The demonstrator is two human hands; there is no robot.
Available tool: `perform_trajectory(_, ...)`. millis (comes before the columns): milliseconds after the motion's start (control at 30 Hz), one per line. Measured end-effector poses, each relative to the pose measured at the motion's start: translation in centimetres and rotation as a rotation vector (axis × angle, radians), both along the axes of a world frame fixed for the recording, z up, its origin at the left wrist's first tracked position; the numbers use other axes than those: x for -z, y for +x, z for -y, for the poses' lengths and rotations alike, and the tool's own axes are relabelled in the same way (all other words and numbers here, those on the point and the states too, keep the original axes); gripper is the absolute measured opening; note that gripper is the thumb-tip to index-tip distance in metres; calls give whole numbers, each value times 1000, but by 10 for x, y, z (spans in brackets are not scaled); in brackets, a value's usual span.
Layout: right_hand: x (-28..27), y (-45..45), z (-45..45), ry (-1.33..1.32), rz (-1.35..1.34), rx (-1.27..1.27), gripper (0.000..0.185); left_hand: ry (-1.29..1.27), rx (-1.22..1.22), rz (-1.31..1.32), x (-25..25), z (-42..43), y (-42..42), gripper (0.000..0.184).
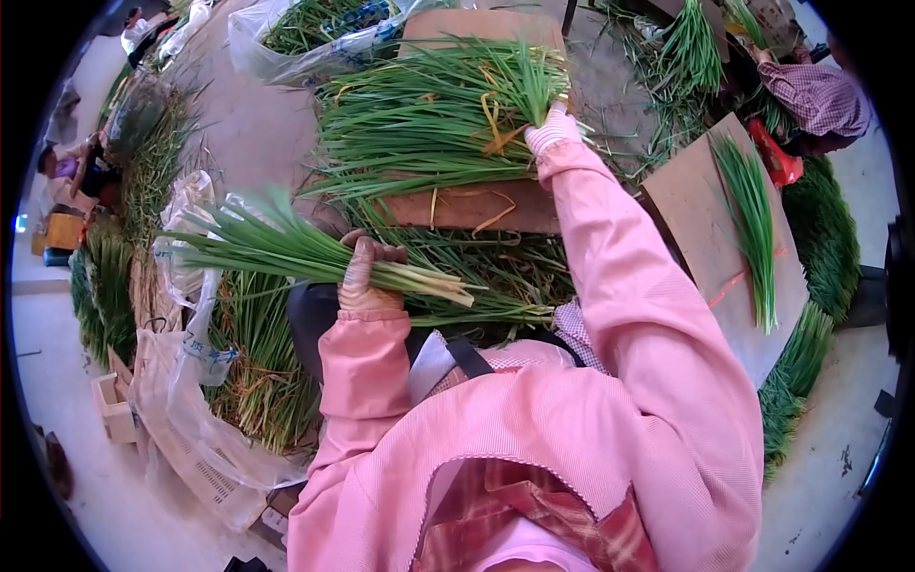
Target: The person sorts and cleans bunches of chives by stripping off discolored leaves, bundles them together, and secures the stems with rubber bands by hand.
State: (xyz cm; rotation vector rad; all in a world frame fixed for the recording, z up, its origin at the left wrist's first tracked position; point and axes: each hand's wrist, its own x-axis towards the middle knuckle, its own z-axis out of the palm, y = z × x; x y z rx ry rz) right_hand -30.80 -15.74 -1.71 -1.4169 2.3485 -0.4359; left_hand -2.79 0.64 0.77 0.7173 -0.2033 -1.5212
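Here, hands (370,276) (555,130) on green stalks (286,238); blue print (217,358) on bag (195,329) unreadable.

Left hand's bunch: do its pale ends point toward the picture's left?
No, the bunch in the left hand has its pale ends pointing toward the picture's right.

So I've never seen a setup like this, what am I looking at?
No machine here: this picture comes from one camera worn on a person's head, looking forward and down past their pink sleeves. Their left hand holds a bunch of long green leaves with pale stems. Their right hand reaches to the pale end of a wide heap of thin green leaves; its grip is partly hidden. That heap lies on a flat brown board, with thin orange strips among the leaves.
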Motion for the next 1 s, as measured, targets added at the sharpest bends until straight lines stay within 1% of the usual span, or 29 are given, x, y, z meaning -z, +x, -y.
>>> perform_trajectory(33,-5,-5,7,78,45,19,72,1,-10,-26,-5,0,3,28)
perform_trajectory(67,-8,-12,7,58,-37,-77,60,-17,-63,-41,-4,2,11,28)
perform_trajectory(133,-16,-23,8,-122,-20,-96,44,-62,-176,26,-19,7,29,29)
perform_trajectory(200,-25,-15,-26,-634,277,-234,32,-130,-304,172,-43,9,49,26)
perform_trajectory(233,-42,4,-49,-730,203,-331,31,-224,-359,120,-47,11,66,24)
perform_trajectory(267,-33,15,-73,-522,495,-348,30,-318,-415,67,-53,12,78,21)
perform_trajectory(300,-20,25,-89,-219,390,-521,30,-358,-479,111,-68,10,79,19)
perform_trajectory(333,-7,35,-106,91,244,-758,30,-397,-543,157,-83,8,79,18)
perform_trajectory(367,6,45,-122,334,128,-1002,31,-468,-558,192,-89,8,87,18)
perform_trajectory(400,-15,21,-157,-99,45,-1306,25,-541,-573,225,-95,8,94,20)
perform_trajectory(433,-25,19,-156,-119,51,-1238,22,-589,-570,201,-102,4,92,23)
perform_trajectory(467,-29,15,-149,-136,52,-1174,20,-582,-572,204,-102,3,92,23)
perform_trajectory(500,-10,6,-136,-287,37,-997,23,-576,-516,201,-101,1,94,24)
perform_trajectory(533,-12,-1,-121,-324,-46,-926,19,-571,-458,198,-100,0,95,25)
perform_trajectory(567,-13,-6,-110,-356,-228,-848,18,-512,-417,148,-95,1,91,26)
perform_trajectory(600,-17,-7,-104,-280,-321,-787,23,-495,-387,114,-91,2,81,25)
perform_trajectory(667,4,-11,-99,-218,-460,-668,32,-454,-214,9,-84,3,65,13)
perform_trajectory(700,6,-12,-96,-214,-456,-677,32,-422,-199,23,-84,1,54,10)
perform_trajectory(733,7,-10,-90,-115,-409,-656,33,-394,-190,36,-83,2,45,8)
perform_trajectory(767,7,-9,-87,-14,-361,-635,35,-394,-136,-6,-78,4,42,7)
perform_trajectory(800,-5,-8,-89,23,-357,-697,33,-456,-45,-11,-67,8,47,8)
perform_trajectory(867,-16,-10,-85,45,-459,-850,29,-423,-86,-40,-67,9,35,11)
perform_trajectory(900,-18,-11,-82,50,-459,-863,26,-486,-74,4,-66,10,34,14)
perform_trajectory(933,-13,-17,-77,-10,-462,-821,25,-487,-78,7,-68,9,36,14)
perform_trajectory(1000,-15,-31,-73,-260,-110,-693,26,-599,-55,67,-72,7,39,17)
